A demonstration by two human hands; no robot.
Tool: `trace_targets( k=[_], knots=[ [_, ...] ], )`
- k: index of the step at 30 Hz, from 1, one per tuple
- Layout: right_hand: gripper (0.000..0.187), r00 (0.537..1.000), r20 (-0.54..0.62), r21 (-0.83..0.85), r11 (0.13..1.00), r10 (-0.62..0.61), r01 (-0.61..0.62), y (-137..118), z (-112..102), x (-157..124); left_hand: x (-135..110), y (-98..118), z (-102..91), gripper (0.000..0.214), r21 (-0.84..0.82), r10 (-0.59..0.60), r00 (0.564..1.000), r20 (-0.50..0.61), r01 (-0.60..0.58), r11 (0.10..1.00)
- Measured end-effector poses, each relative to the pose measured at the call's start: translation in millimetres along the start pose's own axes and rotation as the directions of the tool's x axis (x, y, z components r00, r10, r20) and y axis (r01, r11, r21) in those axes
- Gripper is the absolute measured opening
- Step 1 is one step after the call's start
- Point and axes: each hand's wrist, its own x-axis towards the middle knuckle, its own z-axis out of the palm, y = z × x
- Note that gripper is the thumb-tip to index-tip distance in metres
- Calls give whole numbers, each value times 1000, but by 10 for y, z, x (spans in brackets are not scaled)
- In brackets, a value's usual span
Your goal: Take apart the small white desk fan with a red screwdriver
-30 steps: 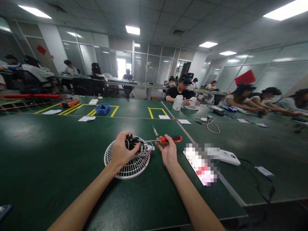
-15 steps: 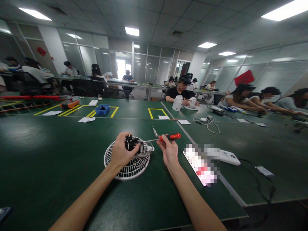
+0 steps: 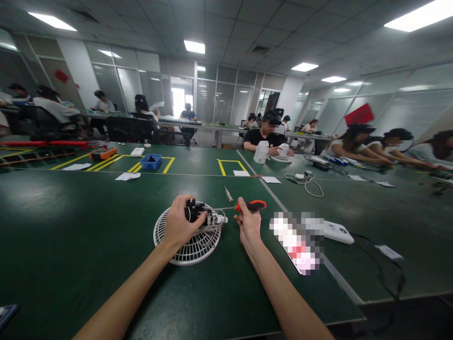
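The left hand (image 3: 180, 222) held a black motor part (image 3: 192, 212) over a round white fan cover (image 3: 194, 254) on the green counter (image 3: 88, 226). The right hand (image 3: 250, 223) gripped a red and black screwdriver (image 3: 257, 205). Its thin metal end pointed at the motor part; I couldn't tell if they touched. A small tool (image 3: 228, 194) lay nearby.

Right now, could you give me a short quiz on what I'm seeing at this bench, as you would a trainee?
1. Which hand holds the red-and-black screwdriver?
2. True or false: the blue bin stands farther from the person than the screwdriver.
3. Fill in: the left hand grips a black mechanism above a round white ____.

Key:
1. The right hand.
2. True.
3. Grille.
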Motion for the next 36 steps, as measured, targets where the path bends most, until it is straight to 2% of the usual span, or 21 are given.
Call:
trace_targets(
  k=[24,27,31,36],
  knots=[
    [50,1000,0,-6,1000,-6,6,-11,16,-11,2,-8,3,39,-17,1,1000,1,-1,1000],
    [48,997,22,21,997,75,-75,-45,19,-17,-2,-11,7,33,-24,-25,1000,1,25,999],
    [41,965,84,33,967,248,-251,-109,11,-9,-7,-11,14,30,-25,-38,999,-4,38,999],
    [44,955,89,49,957,282,-287,-131,-24,40,-5,-22,17,29,-26,-28,999,-19,27,999]
  ],
)
